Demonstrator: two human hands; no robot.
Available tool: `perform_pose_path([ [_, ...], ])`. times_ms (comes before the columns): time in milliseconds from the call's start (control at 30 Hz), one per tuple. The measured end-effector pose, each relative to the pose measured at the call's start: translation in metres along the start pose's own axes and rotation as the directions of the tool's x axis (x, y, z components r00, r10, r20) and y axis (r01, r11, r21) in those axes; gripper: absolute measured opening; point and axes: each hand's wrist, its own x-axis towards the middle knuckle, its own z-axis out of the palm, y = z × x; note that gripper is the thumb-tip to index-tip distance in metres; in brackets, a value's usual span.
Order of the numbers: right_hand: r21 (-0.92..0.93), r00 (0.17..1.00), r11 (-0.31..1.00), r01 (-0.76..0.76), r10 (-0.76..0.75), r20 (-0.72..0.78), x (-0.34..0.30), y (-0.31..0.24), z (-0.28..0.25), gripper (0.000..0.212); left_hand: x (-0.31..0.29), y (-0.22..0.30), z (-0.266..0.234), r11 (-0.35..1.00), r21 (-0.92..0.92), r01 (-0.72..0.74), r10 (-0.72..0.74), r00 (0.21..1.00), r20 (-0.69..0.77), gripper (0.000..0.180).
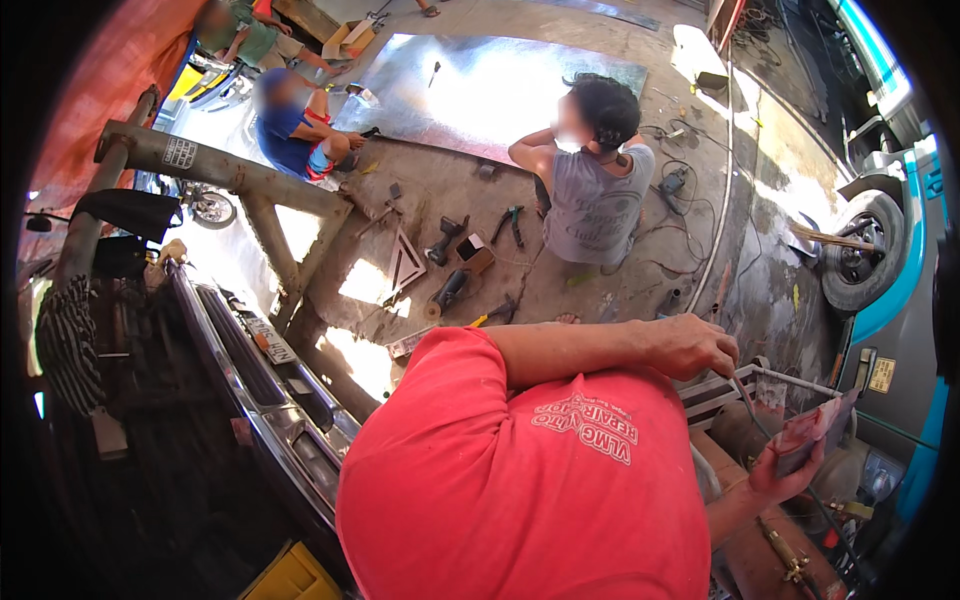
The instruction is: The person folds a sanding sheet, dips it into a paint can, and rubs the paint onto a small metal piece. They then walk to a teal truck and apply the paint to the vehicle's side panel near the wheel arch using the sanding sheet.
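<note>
My left hand (690, 346) reaches across to the right with its fingers closed around a thin grey cord (748, 402), which runs downward past my other hand. Lower down, my right hand (782, 474) grips a flat, dark-edged rectangular thing (798, 456) with a glossy pinkish face. Its exact kind cannot be made out. Close to both hands is a light metal frame (765, 368). Below my right hand, brass valve fittings (790, 562) sit on a rusty-coloured surface.
One person (600, 190) squats by a large metal sheet (400, 75); another in blue (290, 125) sits opposite. On the concrete lie a cordless drill (445, 241), an angle grinder (452, 291) and a triangular frame (403, 262). A chrome bumper (250, 385) stands left, a teal vehicle (920, 240) right.
</note>
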Motion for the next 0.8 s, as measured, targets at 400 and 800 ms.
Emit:
perform_pose_path([
  [400,0.532,0.763,0.689,-0.493,0.049,0.644,0.022,0.001,0.003,0.056,-0.013,-0.006,-0.002,1.0,0.003,0.027,-0.027,0.998,-0.065,0.034],
  [800,0.477,0.921,0.794,-0.378,0.266,0.286,0.021,-0.002,-0.008,0.068,-0.012,-0.007,0.0,0.999,-0.051,0.014,-0.018,0.997,-0.073,0.035],
])
